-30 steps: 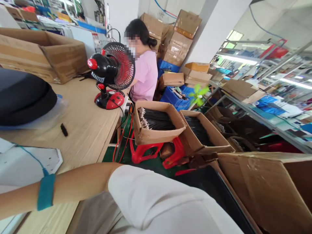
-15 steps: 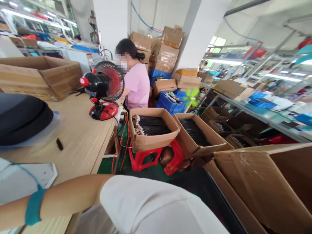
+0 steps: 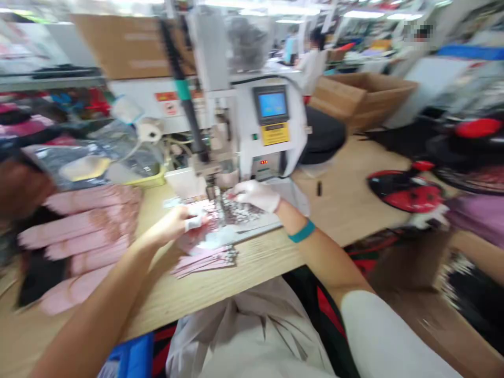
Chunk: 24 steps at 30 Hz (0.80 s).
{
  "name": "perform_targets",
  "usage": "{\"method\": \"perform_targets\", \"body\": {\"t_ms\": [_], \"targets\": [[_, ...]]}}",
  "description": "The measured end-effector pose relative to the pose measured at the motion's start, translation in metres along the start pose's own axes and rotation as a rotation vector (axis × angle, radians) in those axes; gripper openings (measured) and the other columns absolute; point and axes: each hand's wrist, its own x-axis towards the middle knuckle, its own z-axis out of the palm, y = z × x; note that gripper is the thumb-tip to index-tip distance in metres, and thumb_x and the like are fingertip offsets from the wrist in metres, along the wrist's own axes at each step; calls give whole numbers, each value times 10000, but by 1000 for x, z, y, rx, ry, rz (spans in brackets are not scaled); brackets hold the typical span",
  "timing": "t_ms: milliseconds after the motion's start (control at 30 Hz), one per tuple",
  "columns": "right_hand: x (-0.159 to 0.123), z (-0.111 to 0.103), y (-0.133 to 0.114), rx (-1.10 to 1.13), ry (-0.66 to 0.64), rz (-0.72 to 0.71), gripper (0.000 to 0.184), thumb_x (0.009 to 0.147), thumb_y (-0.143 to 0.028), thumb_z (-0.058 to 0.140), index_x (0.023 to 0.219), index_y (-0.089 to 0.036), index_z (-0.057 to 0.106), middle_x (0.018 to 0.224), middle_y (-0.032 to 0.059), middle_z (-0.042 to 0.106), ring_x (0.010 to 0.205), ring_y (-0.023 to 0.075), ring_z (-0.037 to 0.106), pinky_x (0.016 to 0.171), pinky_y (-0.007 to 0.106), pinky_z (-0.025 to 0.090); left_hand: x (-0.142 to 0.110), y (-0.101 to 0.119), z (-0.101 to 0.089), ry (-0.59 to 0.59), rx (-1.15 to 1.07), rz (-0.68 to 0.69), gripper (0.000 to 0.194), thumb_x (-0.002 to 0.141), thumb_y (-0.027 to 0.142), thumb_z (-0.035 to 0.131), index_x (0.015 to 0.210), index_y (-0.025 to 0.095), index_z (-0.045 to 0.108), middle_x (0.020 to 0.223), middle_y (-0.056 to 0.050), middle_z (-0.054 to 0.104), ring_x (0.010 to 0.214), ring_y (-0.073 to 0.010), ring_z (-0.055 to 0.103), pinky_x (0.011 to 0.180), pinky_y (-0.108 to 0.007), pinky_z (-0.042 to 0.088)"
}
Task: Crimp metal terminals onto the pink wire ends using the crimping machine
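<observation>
My left hand (image 3: 183, 223), with a white wrap on a finger, is at the left of the press head (image 3: 216, 184) of a white machine (image 3: 252, 110). Its fingers are closed; what they pinch is blurred, with something pinkish beside them. My right hand (image 3: 258, 195), in a whitish glove and with a teal band at the wrist, reaches over a pile of small metal parts (image 3: 246, 212) on the machine's plate. Its fingers curl together, and their tips are too smeared to show any content. In front lie several thin pink strips (image 3: 205, 260) with metal bits at one end.
Bundled pink strips (image 3: 90, 226) lie at the left. A black pen-like object (image 3: 319, 188) and a red-and-black fan base (image 3: 407, 191) sit to the right. Behind stands an open carton (image 3: 362, 100). A box of black strips (image 3: 468, 294) is at the lower right, beside a person's arm.
My view has swung left from the co-worker, fan and cartons to the machine. Both hands are now in sight; before, only one banded arm showed, its hand out of frame.
</observation>
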Motion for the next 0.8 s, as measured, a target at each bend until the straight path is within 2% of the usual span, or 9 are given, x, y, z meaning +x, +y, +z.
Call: {"method": "perform_targets", "body": {"t_ms": [33,100,267,400,533,800], "targets": [[15,13,2,48,-26,5,147,836,-182,626,956,-97,632,844,47,634,625,104,586,535,226,489,-8,-8,-5,-7,-58,-45,420,828,525,578,748,115,622,622,-30,627,530,-126,556,472,-221,419],[26,26,6,163,-31,40,137,778,-163,633,899,-101,621,727,16,604,507,71,524,431,189,419,-10,-14,-7,-10,-146,-35,397,819,506,593,736,118,600,611,-28,610,506,-105,522,462,-208,399],[17,31,6,333,-53,75,193,733,-177,666,894,-118,578,650,-24,541,456,55,487,376,165,381,1,-5,-1,35,-210,-25,369,784,462,635,638,134,549,525,10,527,436,-79,464,410,-191,352],[19,37,1,328,-47,109,171,740,-156,649,890,-131,570,648,-31,542,444,53,493,356,157,386,2,-4,0,58,-203,-38,347,773,452,646,653,142,544,495,20,520,401,-78,443,392,-195,353],[24,42,4,279,-55,116,137,752,-133,632,873,-144,568,642,-28,556,447,62,512,332,152,378,11,-7,2,84,-161,-31,348,783,452,635,653,146,531,480,28,498,378,-64,390,366,-186,292],[28,46,8,240,-55,97,99,778,-124,626,851,-158,568,569,-42,519,416,61,470,311,154,372,19,-13,3,82,-130,60,340,782,432,607,639,138,516,573,26,444,490,-64,339,444,-197,258]]}}
